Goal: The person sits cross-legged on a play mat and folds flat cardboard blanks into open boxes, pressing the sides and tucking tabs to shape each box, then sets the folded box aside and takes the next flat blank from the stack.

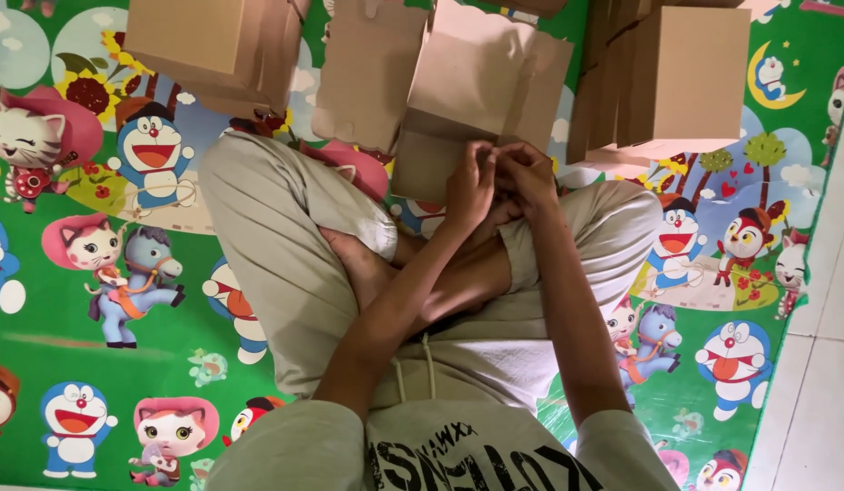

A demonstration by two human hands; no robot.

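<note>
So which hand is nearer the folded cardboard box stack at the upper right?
The right hand: it sits just left of and below that stack. The left hand is beside it, farther left.

You get even, soft daylight with no hard glare, and the colours of the cartoon play mat [94, 300] come through bright and saturated. Your arms throw only faint shadows onto your lap, while the cardboard boxes [685, 82] show darker folds between them. Focus is fairly sharp throughout, though your hands [499, 177] blur slightly and the edges bend a little.
</note>
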